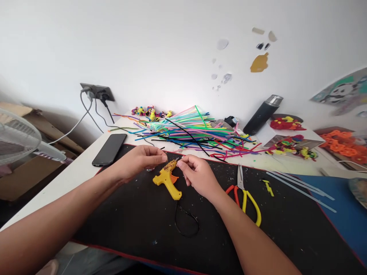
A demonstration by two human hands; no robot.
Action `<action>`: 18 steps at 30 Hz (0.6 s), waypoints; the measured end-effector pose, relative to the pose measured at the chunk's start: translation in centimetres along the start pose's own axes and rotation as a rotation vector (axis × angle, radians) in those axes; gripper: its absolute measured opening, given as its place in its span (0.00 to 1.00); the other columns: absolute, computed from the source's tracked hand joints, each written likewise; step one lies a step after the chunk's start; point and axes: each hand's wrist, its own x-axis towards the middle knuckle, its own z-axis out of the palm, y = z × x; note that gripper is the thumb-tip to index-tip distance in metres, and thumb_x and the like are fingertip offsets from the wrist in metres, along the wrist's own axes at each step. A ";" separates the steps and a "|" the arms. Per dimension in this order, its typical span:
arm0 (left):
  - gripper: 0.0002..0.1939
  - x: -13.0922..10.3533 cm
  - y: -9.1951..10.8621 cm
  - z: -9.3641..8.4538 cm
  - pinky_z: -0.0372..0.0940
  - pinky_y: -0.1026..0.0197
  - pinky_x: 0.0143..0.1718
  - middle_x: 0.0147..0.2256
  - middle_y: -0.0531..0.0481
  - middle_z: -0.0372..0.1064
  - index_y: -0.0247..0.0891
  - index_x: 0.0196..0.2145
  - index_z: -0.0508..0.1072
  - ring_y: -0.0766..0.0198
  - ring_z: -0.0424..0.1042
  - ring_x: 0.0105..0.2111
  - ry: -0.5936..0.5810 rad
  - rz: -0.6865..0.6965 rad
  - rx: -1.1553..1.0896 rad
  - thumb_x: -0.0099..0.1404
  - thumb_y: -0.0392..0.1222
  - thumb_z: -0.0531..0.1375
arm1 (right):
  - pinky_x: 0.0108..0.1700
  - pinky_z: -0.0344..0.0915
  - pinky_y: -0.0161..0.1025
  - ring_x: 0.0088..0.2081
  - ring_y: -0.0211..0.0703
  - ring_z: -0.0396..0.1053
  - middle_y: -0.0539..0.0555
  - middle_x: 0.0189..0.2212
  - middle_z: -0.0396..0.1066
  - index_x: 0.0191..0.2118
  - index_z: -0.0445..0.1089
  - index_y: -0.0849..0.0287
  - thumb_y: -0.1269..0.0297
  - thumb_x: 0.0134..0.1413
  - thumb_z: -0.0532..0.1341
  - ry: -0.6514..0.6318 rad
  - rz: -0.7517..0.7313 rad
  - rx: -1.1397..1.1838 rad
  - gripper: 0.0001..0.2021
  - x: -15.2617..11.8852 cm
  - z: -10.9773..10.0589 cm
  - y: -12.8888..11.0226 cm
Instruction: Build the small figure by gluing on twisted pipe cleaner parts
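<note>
The yellow glue gun (169,184) lies on the black mat (129,217), near the middle of the mat's far edge, its cord (187,232) looping toward the near edge. The left hand (145,161) and right hand (195,172) flank its nozzle, fingertips pinched narrow; whether anything is between them is too small to tell. Right of the gun, scissors (243,194) with red and yellow handles lie by the right forearm, and clear sticks (304,189) cross the mat's far right corner. A dark phone (109,149) rests by the far left corner of the mat. Along the far edge of the white surface (61,183), colourful pipe cleaners (183,130) are heaped, with a black flask (263,114) leaning to their right. Beyond stands a white wall (160,49) with a socket (97,92); a fan (18,135) is at the left.
</note>
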 end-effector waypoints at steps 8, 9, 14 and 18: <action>0.22 3.1 2.9 3.7 0.44 0.62 0.24 0.21 0.58 0.54 0.37 0.28 0.77 0.69 0.46 0.22 -0.125 0.109 -0.057 0.55 0.61 0.71 | 0.18 0.54 0.30 0.15 0.33 0.60 0.41 0.17 0.63 0.39 0.70 0.56 0.45 0.60 0.64 0.047 -0.002 0.216 0.17 0.2 -1.8 -1.4; 0.22 3.4 3.0 3.8 0.45 0.62 0.25 0.21 0.57 0.55 0.37 0.28 0.78 0.68 0.47 0.23 -0.119 0.123 -0.060 0.55 0.61 0.71 | 0.17 0.54 0.30 0.15 0.33 0.61 0.42 0.18 0.63 0.39 0.70 0.56 0.44 0.59 0.64 0.059 -0.002 0.235 0.18 0.2 -1.9 -1.5; 0.20 4.2 2.9 3.7 0.46 0.63 0.25 0.23 0.54 0.59 0.36 0.30 0.80 0.68 0.49 0.23 -0.103 0.141 -0.062 0.57 0.58 0.70 | 0.16 0.52 0.30 0.15 0.33 0.60 0.42 0.17 0.63 0.36 0.69 0.56 0.43 0.57 0.65 0.097 -0.013 0.328 0.19 0.3 -2.5 -1.7; 0.20 4.1 2.8 3.5 0.46 0.63 0.24 0.22 0.55 0.58 0.36 0.30 0.80 0.69 0.49 0.23 -0.107 0.143 -0.040 0.59 0.58 0.69 | 0.16 0.52 0.30 0.15 0.33 0.60 0.42 0.17 0.63 0.36 0.70 0.56 0.44 0.57 0.66 0.096 -0.017 0.344 0.19 0.3 -2.5 -1.8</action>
